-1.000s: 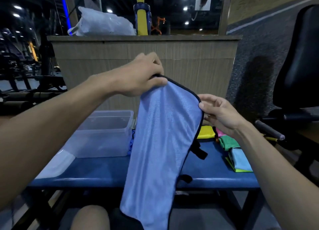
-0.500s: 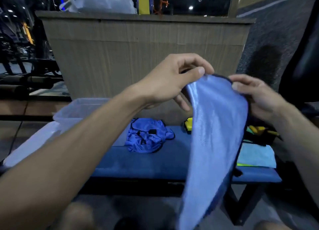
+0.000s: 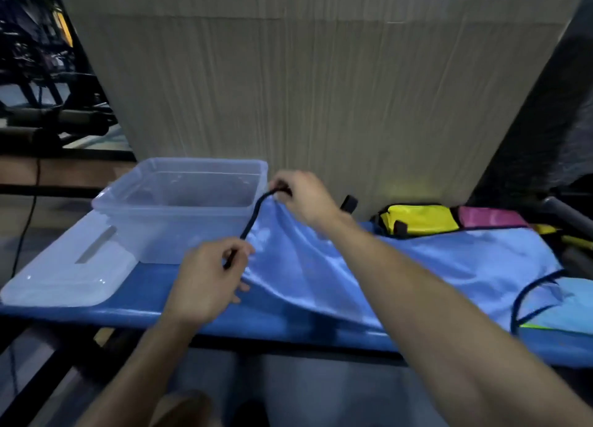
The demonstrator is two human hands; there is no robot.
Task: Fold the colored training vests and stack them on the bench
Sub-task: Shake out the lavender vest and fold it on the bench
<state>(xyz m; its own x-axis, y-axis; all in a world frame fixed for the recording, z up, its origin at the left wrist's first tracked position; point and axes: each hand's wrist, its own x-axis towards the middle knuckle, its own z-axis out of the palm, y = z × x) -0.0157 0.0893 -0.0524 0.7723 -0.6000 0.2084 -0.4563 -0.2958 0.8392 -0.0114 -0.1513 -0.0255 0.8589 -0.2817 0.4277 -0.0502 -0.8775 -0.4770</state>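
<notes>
One clear bin (image 3: 179,208) beside vest (image 3: 401,266), lid (image 3: 64,272)

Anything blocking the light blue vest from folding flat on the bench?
Partly. The light blue vest already lies on the bench, but its right end drapes over folded vests, and the clear bin crowds its left edge.

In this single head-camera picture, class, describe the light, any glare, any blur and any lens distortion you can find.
Head view: dim indoor light; soft sheen on the light blue vest and on the clear lid; a yellow glow on the wood panel above the yellow vest; motion blur softens the left hand, right hand and panel grain; wide-angle bending bows the bench edge.
</notes>
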